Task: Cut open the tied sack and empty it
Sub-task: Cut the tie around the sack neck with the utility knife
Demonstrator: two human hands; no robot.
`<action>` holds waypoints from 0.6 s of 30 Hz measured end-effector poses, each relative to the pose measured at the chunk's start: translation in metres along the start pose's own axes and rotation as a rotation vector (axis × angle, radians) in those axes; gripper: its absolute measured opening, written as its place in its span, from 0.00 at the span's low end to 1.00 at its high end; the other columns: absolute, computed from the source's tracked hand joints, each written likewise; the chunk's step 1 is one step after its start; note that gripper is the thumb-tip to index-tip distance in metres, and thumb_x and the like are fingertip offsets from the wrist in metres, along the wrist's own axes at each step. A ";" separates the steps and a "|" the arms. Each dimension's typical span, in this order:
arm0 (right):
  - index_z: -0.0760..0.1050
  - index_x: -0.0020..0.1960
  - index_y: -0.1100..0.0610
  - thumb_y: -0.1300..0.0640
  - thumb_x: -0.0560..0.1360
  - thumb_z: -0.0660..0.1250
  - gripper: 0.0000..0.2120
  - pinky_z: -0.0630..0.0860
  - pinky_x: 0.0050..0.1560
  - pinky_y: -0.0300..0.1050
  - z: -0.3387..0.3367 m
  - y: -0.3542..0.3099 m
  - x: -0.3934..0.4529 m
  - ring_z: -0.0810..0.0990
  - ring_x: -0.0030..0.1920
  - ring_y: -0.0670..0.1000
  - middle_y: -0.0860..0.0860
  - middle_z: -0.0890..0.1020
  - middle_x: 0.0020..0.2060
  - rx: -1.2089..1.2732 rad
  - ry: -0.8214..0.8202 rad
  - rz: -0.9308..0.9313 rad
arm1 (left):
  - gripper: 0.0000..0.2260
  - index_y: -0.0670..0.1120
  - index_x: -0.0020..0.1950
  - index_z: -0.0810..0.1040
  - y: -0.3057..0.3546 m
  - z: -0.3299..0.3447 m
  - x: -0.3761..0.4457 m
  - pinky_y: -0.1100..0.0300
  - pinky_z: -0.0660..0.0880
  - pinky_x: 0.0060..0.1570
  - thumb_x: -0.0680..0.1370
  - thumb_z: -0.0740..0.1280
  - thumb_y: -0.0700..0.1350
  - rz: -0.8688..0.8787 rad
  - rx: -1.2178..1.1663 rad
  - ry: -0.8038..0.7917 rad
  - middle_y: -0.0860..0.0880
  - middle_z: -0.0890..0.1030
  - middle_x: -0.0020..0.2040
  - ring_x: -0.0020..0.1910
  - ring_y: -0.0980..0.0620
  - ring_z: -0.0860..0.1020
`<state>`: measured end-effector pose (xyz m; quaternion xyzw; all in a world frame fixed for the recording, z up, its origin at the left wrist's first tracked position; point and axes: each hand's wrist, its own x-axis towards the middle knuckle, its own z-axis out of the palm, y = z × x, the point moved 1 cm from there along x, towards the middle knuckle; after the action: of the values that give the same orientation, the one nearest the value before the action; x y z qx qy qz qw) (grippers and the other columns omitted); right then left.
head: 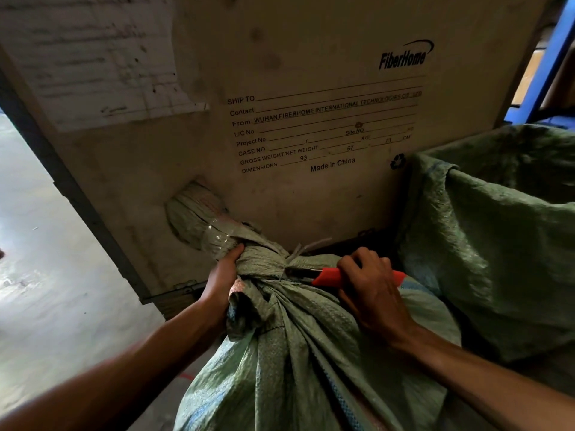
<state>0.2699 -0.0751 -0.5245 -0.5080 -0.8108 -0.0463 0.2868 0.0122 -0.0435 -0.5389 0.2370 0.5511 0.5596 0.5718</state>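
Observation:
A full green woven sack stands in front of me, its neck gathered and bound with clear tape and a pale plastic tie. My left hand grips the bunched neck just below the tape. My right hand holds a red-handled cutter, its tip pointing left at the tie on the neck. The blade itself is mostly hidden in the folds.
A large cardboard shipping crate with printed labels stands close behind the sack. An open green sack sits at the right. A blue metal frame rises at top right. Grey concrete floor lies at the left.

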 end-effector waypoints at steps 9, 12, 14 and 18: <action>0.72 0.49 0.53 0.57 0.67 0.72 0.14 0.62 0.42 0.44 0.004 -0.009 0.000 0.69 0.43 0.51 0.53 0.74 0.45 0.117 -0.064 0.066 | 0.35 0.44 0.59 0.79 -0.002 -0.001 0.002 0.45 0.71 0.65 0.55 0.75 0.57 0.005 0.016 0.013 0.42 0.83 0.57 0.55 0.41 0.81; 0.72 0.50 0.54 0.59 0.68 0.71 0.13 0.63 0.44 0.45 -0.001 -0.015 0.002 0.66 0.44 0.49 0.51 0.71 0.45 0.167 -0.002 0.122 | 0.41 0.43 0.63 0.76 -0.002 0.004 -0.003 0.46 0.69 0.67 0.54 0.79 0.59 -0.030 0.044 -0.004 0.41 0.79 0.63 0.58 0.40 0.79; 0.71 0.50 0.56 0.60 0.69 0.69 0.11 0.64 0.46 0.46 -0.009 -0.018 0.014 0.65 0.45 0.50 0.51 0.70 0.46 0.265 0.048 0.244 | 0.32 0.41 0.66 0.73 -0.004 0.014 -0.017 0.47 0.68 0.68 0.69 0.73 0.56 -0.040 0.098 -0.025 0.42 0.75 0.66 0.60 0.40 0.77; 0.72 0.45 0.57 0.55 0.69 0.70 0.09 0.68 0.44 0.48 -0.016 -0.008 0.045 0.74 0.42 0.55 0.53 0.74 0.41 0.370 0.031 0.332 | 0.26 0.44 0.63 0.76 -0.013 0.023 -0.027 0.45 0.69 0.67 0.69 0.71 0.56 -0.064 0.057 -0.086 0.42 0.81 0.59 0.56 0.42 0.80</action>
<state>0.2555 -0.0490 -0.4865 -0.5722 -0.7066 0.1431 0.3909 0.0440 -0.0631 -0.5339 0.2591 0.5489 0.5144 0.6057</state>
